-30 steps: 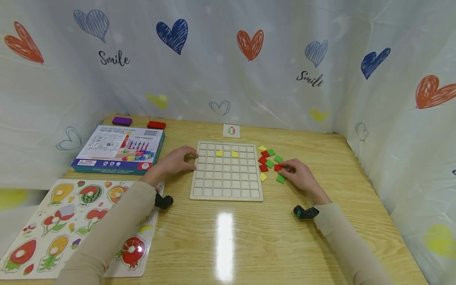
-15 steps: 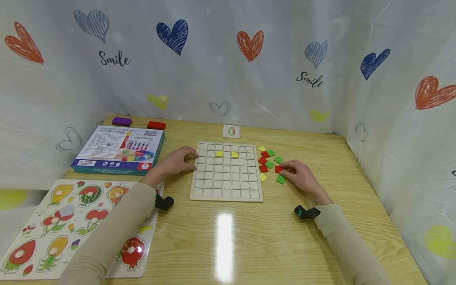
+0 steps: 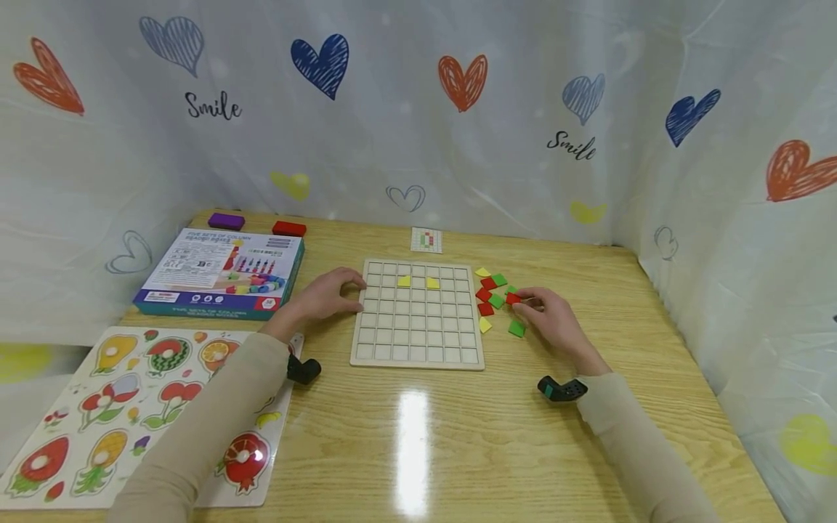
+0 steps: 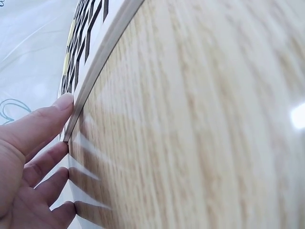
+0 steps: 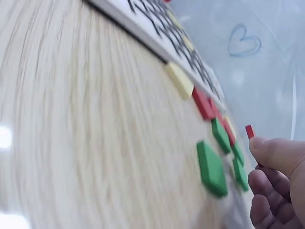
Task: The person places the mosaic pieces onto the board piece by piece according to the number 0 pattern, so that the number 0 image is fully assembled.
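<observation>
In the head view, a square wooden grid board (image 3: 417, 338) lies on the table, with two yellow pieces (image 3: 404, 281) in its upper cells. My left hand (image 3: 325, 294) rests at the board's left edge; the left wrist view shows the thumb (image 4: 63, 102) on the rim and the other fingertips along the side. Right of the board, my right hand (image 3: 552, 319) pinches a red tile (image 5: 249, 131) between thumb and fingers, raised above the table. Beneath and beside it lie loose green tiles (image 3: 516, 329), red tiles (image 3: 485, 309) and yellow pieces (image 3: 484, 325).
A small pattern card (image 3: 426, 240) lies behind the board. At left are a boxed bead set (image 3: 222, 272) and a fruit knob puzzle (image 3: 140, 421) under the left forearm. Purple (image 3: 226, 221) and red blocks (image 3: 289, 229) sit behind the box. A curtain (image 3: 405, 145) closes the back.
My right hand has lifted the red tile off the table and shifted slightly away from me, over a green tile. The left hand and the board have stayed put.
</observation>
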Tool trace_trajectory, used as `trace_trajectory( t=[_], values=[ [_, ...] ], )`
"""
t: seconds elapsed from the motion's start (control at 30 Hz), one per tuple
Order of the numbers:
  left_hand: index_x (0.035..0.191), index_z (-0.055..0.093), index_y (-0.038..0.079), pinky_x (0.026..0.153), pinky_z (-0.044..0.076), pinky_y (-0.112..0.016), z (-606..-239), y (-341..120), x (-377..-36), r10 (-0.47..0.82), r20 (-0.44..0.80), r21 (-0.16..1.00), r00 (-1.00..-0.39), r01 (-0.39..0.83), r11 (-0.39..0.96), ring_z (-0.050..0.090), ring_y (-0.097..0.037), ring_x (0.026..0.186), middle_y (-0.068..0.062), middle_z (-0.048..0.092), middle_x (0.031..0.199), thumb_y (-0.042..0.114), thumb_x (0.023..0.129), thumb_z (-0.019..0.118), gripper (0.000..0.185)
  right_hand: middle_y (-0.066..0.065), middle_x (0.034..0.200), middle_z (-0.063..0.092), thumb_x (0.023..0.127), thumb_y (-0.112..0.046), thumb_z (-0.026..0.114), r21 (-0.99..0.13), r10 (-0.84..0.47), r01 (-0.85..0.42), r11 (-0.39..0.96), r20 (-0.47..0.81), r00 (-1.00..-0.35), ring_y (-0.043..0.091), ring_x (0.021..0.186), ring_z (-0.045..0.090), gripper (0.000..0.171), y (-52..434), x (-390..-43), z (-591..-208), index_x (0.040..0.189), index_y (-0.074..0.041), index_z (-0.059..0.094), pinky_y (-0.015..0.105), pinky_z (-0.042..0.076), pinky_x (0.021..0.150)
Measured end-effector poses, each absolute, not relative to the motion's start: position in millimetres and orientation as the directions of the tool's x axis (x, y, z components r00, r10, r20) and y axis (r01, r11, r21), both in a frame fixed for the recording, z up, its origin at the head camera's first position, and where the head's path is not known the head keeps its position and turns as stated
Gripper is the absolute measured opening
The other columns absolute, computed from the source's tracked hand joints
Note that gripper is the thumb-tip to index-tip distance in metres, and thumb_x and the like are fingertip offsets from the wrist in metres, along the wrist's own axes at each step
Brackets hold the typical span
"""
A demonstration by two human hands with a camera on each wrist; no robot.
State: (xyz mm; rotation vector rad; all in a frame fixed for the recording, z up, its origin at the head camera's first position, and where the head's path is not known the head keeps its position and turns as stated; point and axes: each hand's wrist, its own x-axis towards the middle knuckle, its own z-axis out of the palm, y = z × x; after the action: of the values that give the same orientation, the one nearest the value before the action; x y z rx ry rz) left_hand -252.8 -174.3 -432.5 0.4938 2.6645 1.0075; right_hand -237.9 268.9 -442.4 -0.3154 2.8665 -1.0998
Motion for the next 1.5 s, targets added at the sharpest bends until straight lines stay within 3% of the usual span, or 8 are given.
trace_trajectory(
  t=[0.43,0.8,1.5],
  values=[
    [0.125,0.06,0.004,0.115,0.025,-0.052,-433,-172,-254,0.407,-0.104,0.672,-0.907,0.238,0.701,0.035,-0.035,0.138,-0.016,0.048,0.141,0.019,0.09,0.072,0.04,0.011,0.12,0.064,0.093,-0.025,0.069,-0.667,-0.323,-0.25,0.702,0.014,-0.946,0.024,0.103,0.064,0.035,197,-260,-424,0.124,-0.009,0.067,0.041,0.053,0.087],
    [0.125,0.06,0.004,0.115,0.025,-0.052,-432,-170,-254,0.412,-0.11,0.661,-0.905,0.243,0.71,0.036,-0.035,0.137,-0.016,0.047,0.142,0.019,0.089,0.073,0.04,0.013,0.114,0.063,0.093,-0.018,0.068,-0.605,-0.471,-0.432,0.669,0.105,-0.876,0.026,0.1,0.064,0.03,144,-288,-428,0.12,-0.005,0.069,0.04,0.053,0.087],
    [0.125,0.06,0.004,0.116,0.023,-0.052,-428,-173,-251,0.393,-0.123,0.673,-0.911,0.215,0.707,0.033,-0.035,0.139,-0.016,0.046,0.143,0.017,0.09,0.072,0.039,0.011,0.111,0.061,0.093,-0.02,0.068,-0.567,-0.47,-0.429,0.703,0.082,-0.879,0.022,0.088,0.054,0.031,111,-298,-444,0.122,-0.008,0.069,0.034,0.047,0.077]
  ],
)
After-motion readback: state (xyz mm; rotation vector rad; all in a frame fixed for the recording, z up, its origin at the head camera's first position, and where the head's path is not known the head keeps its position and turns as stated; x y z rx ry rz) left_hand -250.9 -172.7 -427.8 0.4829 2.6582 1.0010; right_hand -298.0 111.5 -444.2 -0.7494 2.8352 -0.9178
